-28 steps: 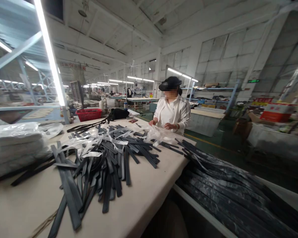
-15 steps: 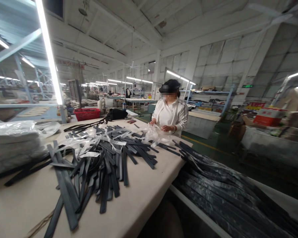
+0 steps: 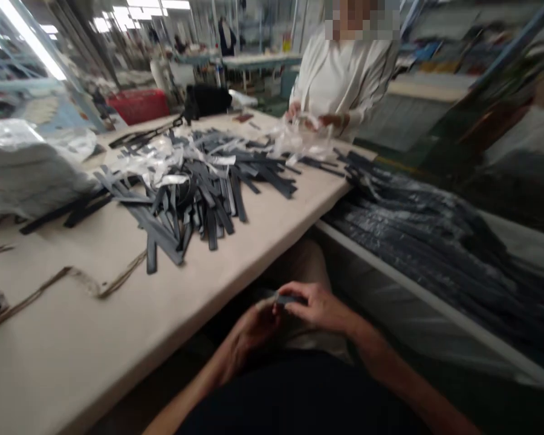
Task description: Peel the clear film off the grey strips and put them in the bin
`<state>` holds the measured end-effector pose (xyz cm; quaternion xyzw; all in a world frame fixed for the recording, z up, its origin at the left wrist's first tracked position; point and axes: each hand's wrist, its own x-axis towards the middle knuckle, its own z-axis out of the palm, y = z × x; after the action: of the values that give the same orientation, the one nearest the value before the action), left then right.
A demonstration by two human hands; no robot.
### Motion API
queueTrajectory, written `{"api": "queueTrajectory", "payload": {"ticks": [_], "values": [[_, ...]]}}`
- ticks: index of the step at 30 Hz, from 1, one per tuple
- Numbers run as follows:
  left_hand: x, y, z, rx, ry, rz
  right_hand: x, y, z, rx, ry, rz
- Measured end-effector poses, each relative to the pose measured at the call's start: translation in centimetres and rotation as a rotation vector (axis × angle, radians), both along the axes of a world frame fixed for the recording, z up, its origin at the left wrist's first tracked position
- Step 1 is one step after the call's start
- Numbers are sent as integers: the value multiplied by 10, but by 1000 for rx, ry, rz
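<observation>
Low in front of my lap, beyond the table edge, both hands are close together. My right hand (image 3: 315,307) pinches a short dark grey strip (image 3: 292,299) between thumb and fingers. My left hand (image 3: 256,326) is closed at the other end of that strip, its fingers curled and partly in shadow. Blur hides the strip's finer detail. On the table (image 3: 236,254) a loose pile of similar dark strips (image 3: 194,199) lies spread out, with clear plastic wrappers (image 3: 163,154) among them.
Long dark strips in plastic (image 3: 417,223) fill a bin at my right. Across the table a co-worker in white (image 3: 340,78) handles clear plastic. A stack of plastic-wrapped bundles (image 3: 22,169), a beige cord (image 3: 86,284) and a red basket (image 3: 138,107) are to the left.
The view has tipped down, and both my hands have come into sight with a dark strip. Some strips at the near left of the pile no longer lie where they did.
</observation>
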<state>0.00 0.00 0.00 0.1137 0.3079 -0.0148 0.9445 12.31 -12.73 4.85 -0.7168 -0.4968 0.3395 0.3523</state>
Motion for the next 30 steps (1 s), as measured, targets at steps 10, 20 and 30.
{"api": "queueTrajectory", "payload": {"ticks": [10,20,30], "values": [[-15,4,-18,-111,186,0,8,-53,-1,297,118,-53],[-18,-2,-25,-49,133,-64,3,-9,-42,497,-141,89],[-1,-11,-20,-179,165,20,9,-51,-6,320,122,-21]]}}
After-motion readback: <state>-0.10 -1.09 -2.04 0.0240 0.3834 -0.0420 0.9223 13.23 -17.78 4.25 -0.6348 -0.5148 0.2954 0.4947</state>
